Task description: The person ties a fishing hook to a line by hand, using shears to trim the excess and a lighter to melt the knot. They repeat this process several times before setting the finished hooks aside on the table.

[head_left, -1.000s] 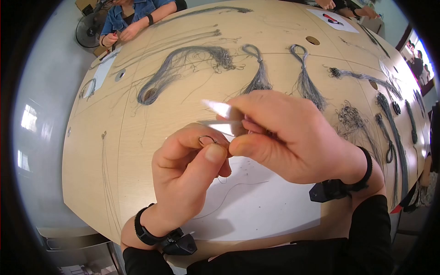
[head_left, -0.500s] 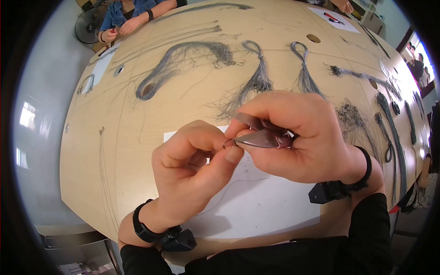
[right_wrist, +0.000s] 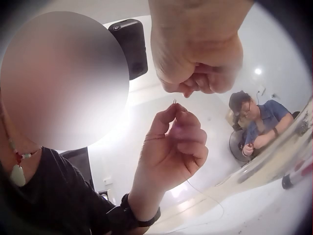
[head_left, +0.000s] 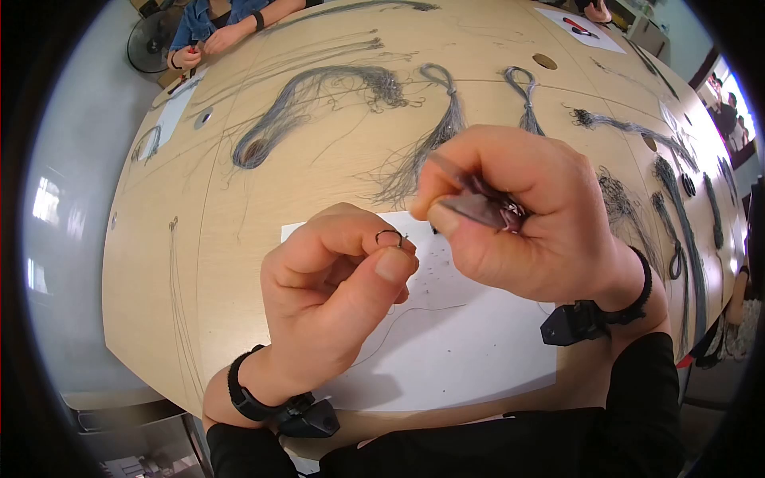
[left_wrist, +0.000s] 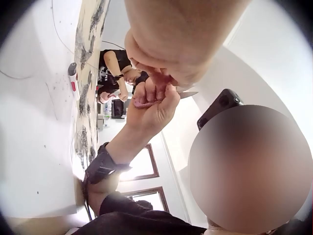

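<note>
My left hand (head_left: 339, 291) pinches a small dark hook (head_left: 389, 237) between thumb and forefinger; its curved end stands above the fingertips. In the right wrist view a thin line (right_wrist: 208, 195) hangs from below the left hand (right_wrist: 171, 144). My right hand (head_left: 526, 215), a short gap to the right, grips a small metal cutting tool (head_left: 478, 209) with its blades pointing left. In the left wrist view a pointed blade (left_wrist: 188, 94) sticks out past the right hand (left_wrist: 154, 105). Below both hands lies a white sheet (head_left: 478, 350) with small dark specks and a thin line.
Bundles of grey line lie across the table, among them a long curved one (head_left: 275, 119) and two looped ones (head_left: 446, 119) (head_left: 524, 95). More bundles (head_left: 681, 231) lie at the right. Loose strands (head_left: 177, 295) are at the left. Another person (head_left: 227, 28) sits at the far left.
The right hand has drawn back to the right and slightly up, parting the tool from the hook that it met half a second ago. The left hand still pinches the hook.
</note>
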Tool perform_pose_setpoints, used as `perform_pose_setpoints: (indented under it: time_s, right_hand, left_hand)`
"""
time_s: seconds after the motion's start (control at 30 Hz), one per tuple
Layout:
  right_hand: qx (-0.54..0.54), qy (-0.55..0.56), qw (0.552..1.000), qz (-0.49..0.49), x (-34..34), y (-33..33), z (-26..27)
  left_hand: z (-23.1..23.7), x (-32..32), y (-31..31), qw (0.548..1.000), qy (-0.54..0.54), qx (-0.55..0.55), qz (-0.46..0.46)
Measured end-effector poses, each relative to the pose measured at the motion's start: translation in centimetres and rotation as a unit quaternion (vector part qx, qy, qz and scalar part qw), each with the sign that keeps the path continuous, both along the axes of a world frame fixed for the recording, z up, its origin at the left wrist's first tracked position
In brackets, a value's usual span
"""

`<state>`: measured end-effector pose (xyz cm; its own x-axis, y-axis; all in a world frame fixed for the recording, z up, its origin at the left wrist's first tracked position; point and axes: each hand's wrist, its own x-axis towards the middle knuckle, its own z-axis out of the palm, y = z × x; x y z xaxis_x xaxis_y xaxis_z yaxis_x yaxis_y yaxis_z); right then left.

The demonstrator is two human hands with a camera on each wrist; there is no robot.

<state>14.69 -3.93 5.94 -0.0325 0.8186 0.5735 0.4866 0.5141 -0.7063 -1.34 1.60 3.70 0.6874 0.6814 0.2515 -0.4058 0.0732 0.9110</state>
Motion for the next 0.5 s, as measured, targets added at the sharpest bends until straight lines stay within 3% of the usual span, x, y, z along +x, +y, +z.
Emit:
perform_pose_setpoints:
  time_s: [0.17,0.33,0.5]
  right_hand:
    - [-0.053,0.005,0.998,0.040,0.03,-0.45,0.46]
    - [0.012,-0.082,0.996,0.010,-0.28,-0.20,0.17]
    - [0.019,-0.072,0.997,0.006,-0.40,-0.20,0.03]
  left_hand:
    - [-0.12,0.17,-0.23,1.000,-0.007,0.000,0.015]
    - [-0.84,0.24,0.06,0.998,0.003,0.065,-0.001]
    - [-0.58,0.21,-0.19,0.998,0.005,0.064,-0.003]
